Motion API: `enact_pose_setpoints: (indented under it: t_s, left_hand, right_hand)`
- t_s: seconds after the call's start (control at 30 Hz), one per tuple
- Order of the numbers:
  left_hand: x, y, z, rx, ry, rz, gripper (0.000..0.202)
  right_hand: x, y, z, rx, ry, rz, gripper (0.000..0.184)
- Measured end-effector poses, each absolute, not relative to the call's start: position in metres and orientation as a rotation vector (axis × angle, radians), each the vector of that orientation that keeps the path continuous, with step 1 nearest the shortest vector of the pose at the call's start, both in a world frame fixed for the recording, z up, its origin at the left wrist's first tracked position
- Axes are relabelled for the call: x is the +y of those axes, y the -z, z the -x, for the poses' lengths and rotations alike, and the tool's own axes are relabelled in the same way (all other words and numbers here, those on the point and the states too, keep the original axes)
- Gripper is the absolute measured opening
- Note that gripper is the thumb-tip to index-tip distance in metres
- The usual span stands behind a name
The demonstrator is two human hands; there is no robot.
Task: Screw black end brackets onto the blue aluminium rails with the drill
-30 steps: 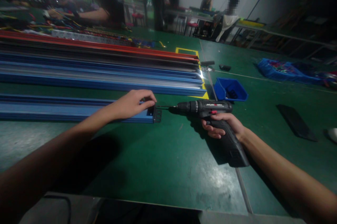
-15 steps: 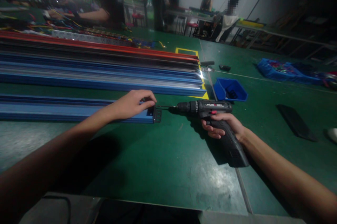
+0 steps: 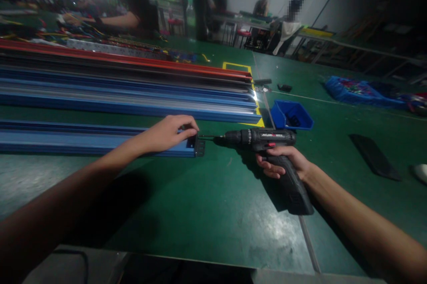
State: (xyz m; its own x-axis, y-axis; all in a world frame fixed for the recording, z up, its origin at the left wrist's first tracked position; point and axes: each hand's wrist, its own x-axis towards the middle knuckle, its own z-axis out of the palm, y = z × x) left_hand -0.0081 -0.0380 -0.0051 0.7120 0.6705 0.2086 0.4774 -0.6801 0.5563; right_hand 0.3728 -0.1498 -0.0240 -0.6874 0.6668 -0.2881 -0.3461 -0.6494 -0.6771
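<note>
A blue metal rail [image 3: 110,141] lies on the green table, with a black end cap [image 3: 199,147] at its right end. My left hand [image 3: 168,132] rests over this end, thumb and fingers closed on the cap's upper edge. My right hand [image 3: 283,161] is wrapped round the grip of a black cordless drill [image 3: 270,138], which lies level and points left. Its long thin bit [image 3: 211,136] reaches the cap close beside my left fingertips. Whether a screw sits at the bit's tip cannot be made out.
Behind lie several blue, black and red rails [image 3: 133,92] over yellow tape [image 3: 251,121]. A blue bin [image 3: 293,115] with dark parts stands past the drill. To the right are a dark flat object [image 3: 373,157] and a blue tray [image 3: 353,90]. A co-worker [image 3: 123,12] sits across the table.
The drill and both hands are nearly still, with the bit staying at the end cap. The view has shifted very slightly.
</note>
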Motion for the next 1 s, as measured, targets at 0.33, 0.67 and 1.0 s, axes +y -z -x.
enact_pose_setpoints:
  t_s: [0.33, 0.67, 1.0]
  left_hand:
    - [-0.0377, 0.0053, 0.0067, 0.890, -0.560, -2.437, 0.028]
    - [-0.0375, 0.0063, 0.0064, 0.895, -0.568, -2.435, 0.029]
    - [-0.0389, 0.0038, 0.0064, 0.899, -0.550, -2.434, 0.028]
  right_hand:
    - [-0.1498, 0.0252, -0.3731, -0.820, -2.309, 0.719, 0.025]
    - [-0.1501, 0.0252, -0.3737, -0.825, -2.304, 0.738, 0.023]
    - [-0.1497, 0.0257, -0.3733, -0.833, -2.302, 0.737, 0.024]
